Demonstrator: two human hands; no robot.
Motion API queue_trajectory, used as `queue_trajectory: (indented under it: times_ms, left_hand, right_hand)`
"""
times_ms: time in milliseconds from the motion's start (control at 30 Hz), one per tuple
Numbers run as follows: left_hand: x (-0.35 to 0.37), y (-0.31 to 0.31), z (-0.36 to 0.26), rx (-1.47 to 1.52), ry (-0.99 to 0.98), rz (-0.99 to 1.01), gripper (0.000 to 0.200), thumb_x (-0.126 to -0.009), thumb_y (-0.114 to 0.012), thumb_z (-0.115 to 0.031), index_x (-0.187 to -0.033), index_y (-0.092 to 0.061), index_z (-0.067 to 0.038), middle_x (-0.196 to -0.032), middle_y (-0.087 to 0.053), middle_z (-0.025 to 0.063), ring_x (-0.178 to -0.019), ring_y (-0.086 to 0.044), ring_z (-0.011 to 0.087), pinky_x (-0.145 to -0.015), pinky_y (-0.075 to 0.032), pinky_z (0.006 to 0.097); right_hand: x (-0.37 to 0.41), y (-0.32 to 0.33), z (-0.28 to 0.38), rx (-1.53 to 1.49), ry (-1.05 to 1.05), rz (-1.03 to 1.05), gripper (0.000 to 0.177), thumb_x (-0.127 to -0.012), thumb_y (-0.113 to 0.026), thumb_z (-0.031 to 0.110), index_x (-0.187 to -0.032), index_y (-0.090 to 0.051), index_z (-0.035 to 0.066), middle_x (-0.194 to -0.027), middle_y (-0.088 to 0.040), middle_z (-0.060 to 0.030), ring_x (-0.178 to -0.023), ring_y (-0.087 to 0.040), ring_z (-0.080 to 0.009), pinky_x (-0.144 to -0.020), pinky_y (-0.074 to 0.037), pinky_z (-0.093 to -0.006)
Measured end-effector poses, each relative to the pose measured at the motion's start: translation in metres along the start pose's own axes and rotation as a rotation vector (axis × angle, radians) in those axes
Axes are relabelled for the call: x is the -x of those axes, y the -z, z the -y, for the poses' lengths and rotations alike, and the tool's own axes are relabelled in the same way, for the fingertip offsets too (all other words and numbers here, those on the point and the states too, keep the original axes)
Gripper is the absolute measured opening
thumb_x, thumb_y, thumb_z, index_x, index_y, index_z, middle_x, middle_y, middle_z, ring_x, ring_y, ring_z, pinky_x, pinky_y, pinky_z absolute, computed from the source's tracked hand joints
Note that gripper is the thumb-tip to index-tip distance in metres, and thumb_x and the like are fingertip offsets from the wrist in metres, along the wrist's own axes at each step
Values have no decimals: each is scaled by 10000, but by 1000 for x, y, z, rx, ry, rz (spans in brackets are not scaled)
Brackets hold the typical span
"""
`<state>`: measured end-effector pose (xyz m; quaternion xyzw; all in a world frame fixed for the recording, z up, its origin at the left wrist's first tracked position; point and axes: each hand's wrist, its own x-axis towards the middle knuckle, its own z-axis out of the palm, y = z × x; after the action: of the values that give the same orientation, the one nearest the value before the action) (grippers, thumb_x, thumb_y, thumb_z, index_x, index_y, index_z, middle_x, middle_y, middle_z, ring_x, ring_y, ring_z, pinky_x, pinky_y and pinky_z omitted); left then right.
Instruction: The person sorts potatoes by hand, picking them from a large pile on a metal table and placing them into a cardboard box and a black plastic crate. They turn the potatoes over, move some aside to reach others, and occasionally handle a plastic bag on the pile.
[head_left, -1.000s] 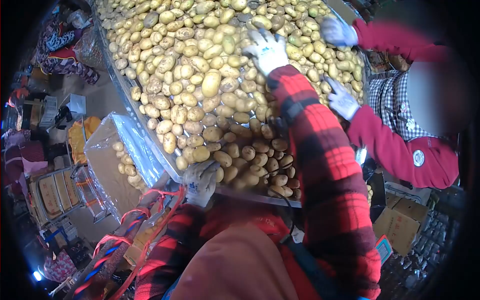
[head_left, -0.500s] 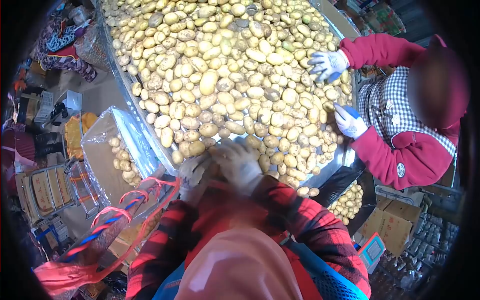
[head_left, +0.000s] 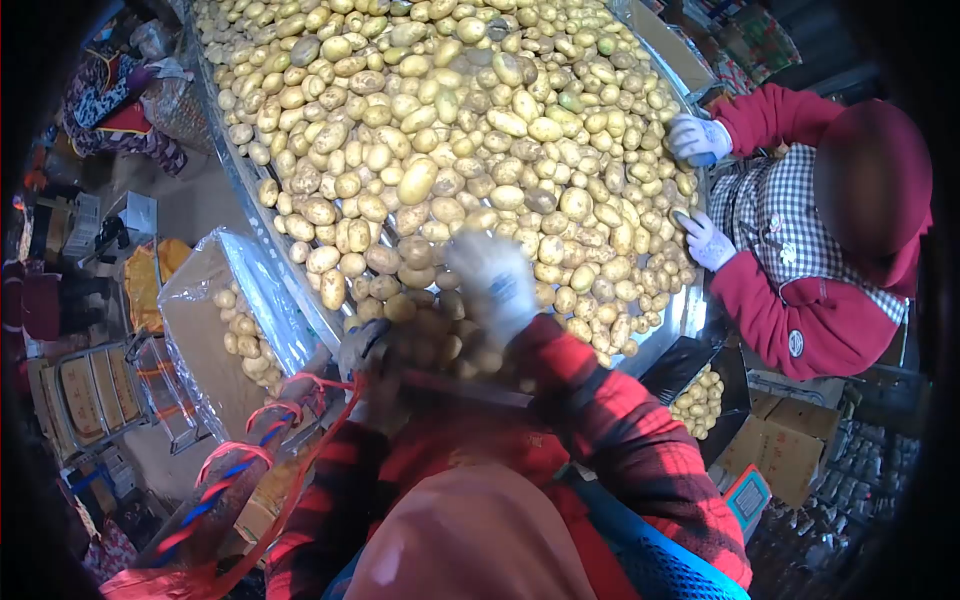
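A thick layer of potatoes (head_left: pixel 418 181) covers the sorting table (head_left: pixel 255 205) in front of me. My right hand (head_left: pixel 495 283), in a pale work glove, is over the potatoes near the front of the table; motion smears its fingers. At the table's near left corner is my left hand (head_left: pixel 362 352), gloved too, with its fingers in shadow and blurred. Between and below my hands, several blurred potatoes (head_left: pixel 425 340) lie close to my body. I cannot tell whether either hand grips one.
Left of the table stands a plastic-lined box (head_left: pixel 190 320) with potatoes inside. A pole wrapped in red strips (head_left: pixel 225 490) rises beside my left arm. On the right, a person in a maroon top (head_left: pixel 770 310) has two gloved hands at the table edge, above a black-lined box (head_left: pixel 735 390) of potatoes.
My right hand has moved forward and slightly right, away from my left hand. Potatoes near my body are now blurred. The other person's upper hand has drawn back to the table edge.
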<state>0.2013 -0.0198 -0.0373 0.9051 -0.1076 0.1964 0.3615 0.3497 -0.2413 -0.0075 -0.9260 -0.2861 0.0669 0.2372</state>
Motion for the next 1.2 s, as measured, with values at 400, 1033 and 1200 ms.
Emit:
queue_trajectory:
  times_ms: [400,1033,1200]
  left_hand:
    - [-5,5,-13,-148,124,34,240,-815,-664,0,-1031,-721,-87,-1118,-685,147,-1069,-639,358,-928,-498,481]
    - [-6,-8,-32,-174,141,176,547,-861,-697,-265,-1384,-591,-142,-1496,-461,222,-1388,-407,431,-1176,-256,591]
    - [11,10,-32,-155,90,93,300,-858,-695,-130,-1150,-675,-62,-1273,-590,250,-1125,-581,424,-955,-488,517]
  right_hand:
    - [2,55,-63,-14,-86,-335,325,-841,-634,162,-1161,-661,115,-1001,-678,-137,-948,-657,-364,-811,-532,-466]
    - [141,47,12,32,-106,-194,464,-762,-704,53,-1223,-653,42,-1216,-661,-206,-1071,-663,-399,-921,-551,-439]
    - [-54,-45,84,-6,485,-182,323,-853,-607,136,-1167,-664,89,-1204,-631,-129,-1049,-624,-319,-851,-497,-461]
